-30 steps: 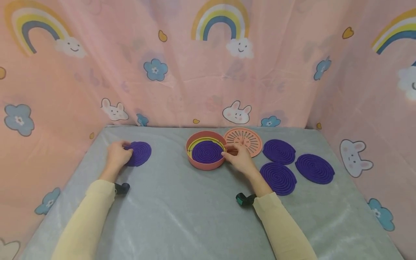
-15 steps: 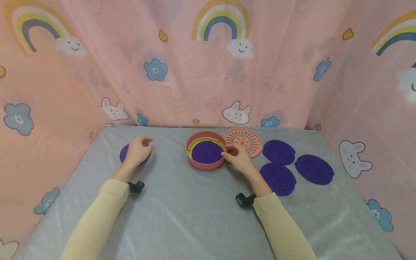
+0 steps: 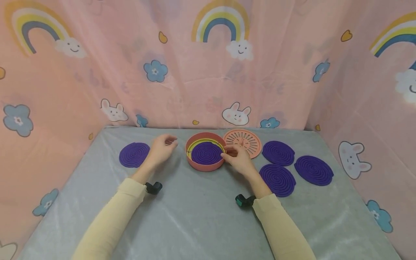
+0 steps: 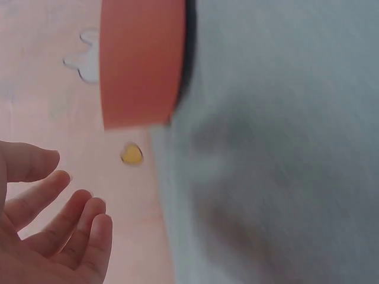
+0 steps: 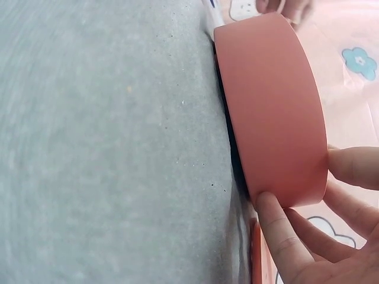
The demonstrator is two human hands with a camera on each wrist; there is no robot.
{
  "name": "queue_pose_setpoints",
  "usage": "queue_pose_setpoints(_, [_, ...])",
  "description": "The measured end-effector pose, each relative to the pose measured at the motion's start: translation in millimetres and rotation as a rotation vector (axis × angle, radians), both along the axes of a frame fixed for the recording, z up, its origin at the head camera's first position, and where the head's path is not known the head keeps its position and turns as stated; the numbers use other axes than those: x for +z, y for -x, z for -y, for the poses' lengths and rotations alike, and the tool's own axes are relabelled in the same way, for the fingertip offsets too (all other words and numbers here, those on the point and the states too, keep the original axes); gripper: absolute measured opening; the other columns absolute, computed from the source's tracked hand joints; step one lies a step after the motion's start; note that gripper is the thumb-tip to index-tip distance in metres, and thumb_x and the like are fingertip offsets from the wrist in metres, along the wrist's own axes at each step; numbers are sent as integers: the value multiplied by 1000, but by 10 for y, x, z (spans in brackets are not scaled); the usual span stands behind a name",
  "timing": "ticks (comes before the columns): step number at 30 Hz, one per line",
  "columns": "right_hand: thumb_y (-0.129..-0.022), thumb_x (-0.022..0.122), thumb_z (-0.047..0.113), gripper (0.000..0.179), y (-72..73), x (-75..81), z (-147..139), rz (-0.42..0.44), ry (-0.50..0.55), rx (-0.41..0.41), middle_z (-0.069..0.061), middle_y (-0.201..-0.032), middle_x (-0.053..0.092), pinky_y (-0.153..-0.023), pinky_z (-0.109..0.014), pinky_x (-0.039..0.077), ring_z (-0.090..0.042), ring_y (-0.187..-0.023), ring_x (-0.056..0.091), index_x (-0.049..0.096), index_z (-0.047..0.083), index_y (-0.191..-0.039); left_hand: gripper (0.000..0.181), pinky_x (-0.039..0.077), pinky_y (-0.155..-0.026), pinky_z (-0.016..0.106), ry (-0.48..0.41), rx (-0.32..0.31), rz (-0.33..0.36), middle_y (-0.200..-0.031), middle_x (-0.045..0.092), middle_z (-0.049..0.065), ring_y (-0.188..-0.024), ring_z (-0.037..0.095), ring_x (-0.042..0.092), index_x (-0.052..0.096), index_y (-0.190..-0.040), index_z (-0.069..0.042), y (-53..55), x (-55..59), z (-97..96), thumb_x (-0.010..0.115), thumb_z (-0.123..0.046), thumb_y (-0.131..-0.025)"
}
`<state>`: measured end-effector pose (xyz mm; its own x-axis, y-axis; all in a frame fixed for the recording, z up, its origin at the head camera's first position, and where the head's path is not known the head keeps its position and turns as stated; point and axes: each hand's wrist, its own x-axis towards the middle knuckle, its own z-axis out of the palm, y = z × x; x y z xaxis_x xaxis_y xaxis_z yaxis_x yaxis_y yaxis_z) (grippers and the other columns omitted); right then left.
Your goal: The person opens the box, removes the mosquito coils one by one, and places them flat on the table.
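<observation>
A round coral mosquito coil box (image 3: pixel 206 167) with a yellow ring inside stands near the back of the table. One purple mosquito coil (image 3: pixel 207 153) lies within it. My right hand (image 3: pixel 239 159) holds the box by its right side; in the right wrist view, the thumb is at the rim and fingers lie against the outer wall. Left of the box, my left hand (image 3: pixel 161 148) is in the air with loosely bent fingers and nothing in them. Behind it, at the left, another purple coil (image 3: pixel 134 155) lies flat on the table.
A slotted coral lid (image 3: pixel 248 141) lies right of the box, partly behind my right hand. Further right rest three purple coils, the nearest coil (image 3: pixel 277 180) close to my right wrist. A pink patterned curtain (image 3: pixel 182 94) hangs behind the grey-covered table (image 3: pixel 195 216).
My left hand has left the coil at the left and moved right, toward the box. That coil stays on the table. My right hand keeps its place on the box.
</observation>
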<state>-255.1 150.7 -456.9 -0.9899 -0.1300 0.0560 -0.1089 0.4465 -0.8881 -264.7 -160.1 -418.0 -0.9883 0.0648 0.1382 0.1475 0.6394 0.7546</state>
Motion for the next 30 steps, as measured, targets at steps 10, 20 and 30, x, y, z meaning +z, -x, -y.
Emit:
queue_pose_setpoints(10, [-95, 73, 17, 37, -17, 8, 13, -11, -2, 3, -19, -128, 63, -93, -46, 56, -35, -115, 64, 64, 3, -129, 30, 54, -93, 48, -58, -80, 17, -121, 67, 13, -112, 31, 63, 69, -123, -4, 41, 122, -448, 65, -24, -100])
queue_pose_setpoints(20, [-96, 72, 18, 38, -27, 7, -20, -2, -10, 9, -20, -128, 64, -92, -45, 57, -34, -114, 65, 64, 3, -130, 32, 49, -103, 48, -48, -154, 71, -129, 65, 11, -122, 30, 59, 66, -127, -8, 140, 123, -794, 64, -27, -101])
queue_pose_setpoints(30, [-96, 72, 21, 40, -6, -3, -18, -19, -8, 18, -20, -128, 64, -91, -44, 57, -35, -114, 65, 64, 2, -131, 35, 45, -106, 51, -22, -125, 138, -135, 60, 18, -128, 34, 54, 64, -130, -5, 302, -28, -975, 65, -24, -100])
